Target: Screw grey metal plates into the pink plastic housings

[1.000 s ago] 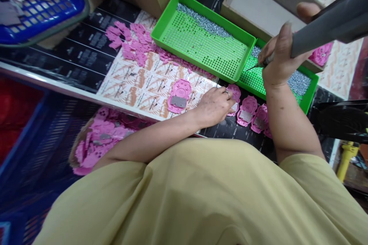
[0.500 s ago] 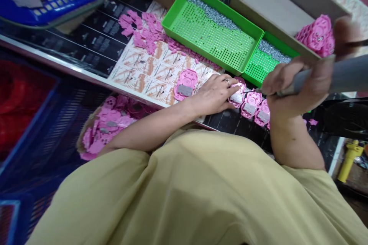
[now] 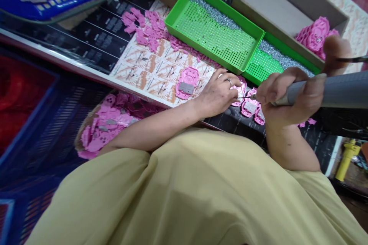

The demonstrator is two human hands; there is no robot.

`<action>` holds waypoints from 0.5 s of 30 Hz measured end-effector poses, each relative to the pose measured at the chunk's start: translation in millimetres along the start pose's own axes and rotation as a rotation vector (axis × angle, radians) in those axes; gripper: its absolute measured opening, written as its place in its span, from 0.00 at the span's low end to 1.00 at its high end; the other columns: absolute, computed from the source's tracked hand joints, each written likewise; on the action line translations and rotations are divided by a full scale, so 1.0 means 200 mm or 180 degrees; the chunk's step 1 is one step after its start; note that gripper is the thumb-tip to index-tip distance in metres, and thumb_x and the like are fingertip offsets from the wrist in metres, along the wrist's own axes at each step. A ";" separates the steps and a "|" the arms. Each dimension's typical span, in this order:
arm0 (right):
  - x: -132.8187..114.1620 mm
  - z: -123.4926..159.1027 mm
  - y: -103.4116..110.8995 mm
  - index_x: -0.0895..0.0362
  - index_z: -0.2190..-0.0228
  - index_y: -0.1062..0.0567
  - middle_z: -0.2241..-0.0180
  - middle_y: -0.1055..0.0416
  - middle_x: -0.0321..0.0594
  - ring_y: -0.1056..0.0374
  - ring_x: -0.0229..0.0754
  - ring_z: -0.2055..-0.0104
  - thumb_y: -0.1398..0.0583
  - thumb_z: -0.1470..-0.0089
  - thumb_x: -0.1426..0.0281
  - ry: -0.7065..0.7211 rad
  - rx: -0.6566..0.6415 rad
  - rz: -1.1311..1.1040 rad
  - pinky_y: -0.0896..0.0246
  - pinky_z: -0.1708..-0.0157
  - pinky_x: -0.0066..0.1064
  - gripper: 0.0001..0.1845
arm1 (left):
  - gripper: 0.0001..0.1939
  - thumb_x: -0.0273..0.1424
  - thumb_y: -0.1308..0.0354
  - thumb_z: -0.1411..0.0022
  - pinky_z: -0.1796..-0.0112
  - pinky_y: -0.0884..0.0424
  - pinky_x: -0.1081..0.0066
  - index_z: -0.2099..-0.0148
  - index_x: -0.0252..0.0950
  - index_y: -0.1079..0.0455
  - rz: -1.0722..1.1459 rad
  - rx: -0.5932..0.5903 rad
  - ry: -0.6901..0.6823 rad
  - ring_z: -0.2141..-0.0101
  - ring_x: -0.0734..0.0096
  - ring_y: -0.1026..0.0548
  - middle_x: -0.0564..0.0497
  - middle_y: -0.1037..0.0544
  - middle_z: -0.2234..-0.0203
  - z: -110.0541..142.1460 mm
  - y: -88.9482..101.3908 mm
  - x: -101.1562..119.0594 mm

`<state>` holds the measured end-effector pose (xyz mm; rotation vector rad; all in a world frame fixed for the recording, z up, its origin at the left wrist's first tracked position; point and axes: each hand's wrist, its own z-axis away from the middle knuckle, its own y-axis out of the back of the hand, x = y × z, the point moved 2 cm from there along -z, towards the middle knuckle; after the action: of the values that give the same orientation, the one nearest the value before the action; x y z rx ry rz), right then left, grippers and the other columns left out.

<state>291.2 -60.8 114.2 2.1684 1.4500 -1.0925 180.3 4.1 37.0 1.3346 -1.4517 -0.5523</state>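
My right hand is wrapped round a grey electric screwdriver lying nearly level, its thin bit pointing left. The bit's tip meets a pink plastic casing with a grey plate on it. My left hand, with a ring on one finger, grips that casing at its left edge; the fingertips are partly hidden. Beside it, a row of similar pink casings runs right, partly under my right hand. Left of my left hand, another pink casing with a grey plate lies on the patterned sheet.
Green trays of small screws stand behind my hands. Loose pink pieces lie left of them. A cardboard box holds stacked pink casings. A blue basket is at upper left, a container of pink parts below the table edge.
My right hand and the screwdriver have shifted slightly left and down, and the bit now reaches further left across the casing. My left hand stays on the same casing.
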 end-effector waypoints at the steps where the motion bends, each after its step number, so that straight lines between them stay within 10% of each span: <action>1: 0.01 0.01 0.00 0.36 0.54 0.24 0.86 0.52 0.24 0.55 0.29 0.92 0.39 0.40 0.56 0.0058 0.0014 0.0017 0.52 0.91 0.22 0.12 | 0.10 0.33 0.44 0.30 0.39 0.41 0.50 0.61 0.39 0.23 -0.0001 -0.0029 -0.0001 0.44 0.59 0.30 0.49 0.21 0.50 0.00 0.00 0.00; 7: 0.10 0.05 0.03 0.36 0.51 0.28 0.86 0.49 0.23 0.54 0.32 0.91 0.37 0.42 0.56 -0.0007 0.0016 0.0092 0.38 0.85 0.29 0.17 | 0.17 0.37 0.39 0.34 0.38 0.41 0.48 0.45 0.36 0.26 -0.0083 -0.0245 0.0130 0.39 0.52 0.32 0.42 0.26 0.41 0.01 0.02 0.01; 15: 0.19 0.09 0.04 0.35 0.48 0.29 0.85 0.57 0.25 0.59 0.34 0.90 0.41 0.41 0.48 0.0107 0.0283 0.0650 0.52 0.87 0.29 0.20 | 0.22 0.37 0.37 0.35 0.39 0.41 0.47 0.43 0.34 0.28 -0.0149 -0.0568 0.0059 0.38 0.49 0.32 0.39 0.25 0.42 -0.01 -0.03 -0.01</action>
<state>298.7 -51.4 73.1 2.3461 1.1817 -1.0704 184.6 5.4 31.6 1.2315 -1.3266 -0.6820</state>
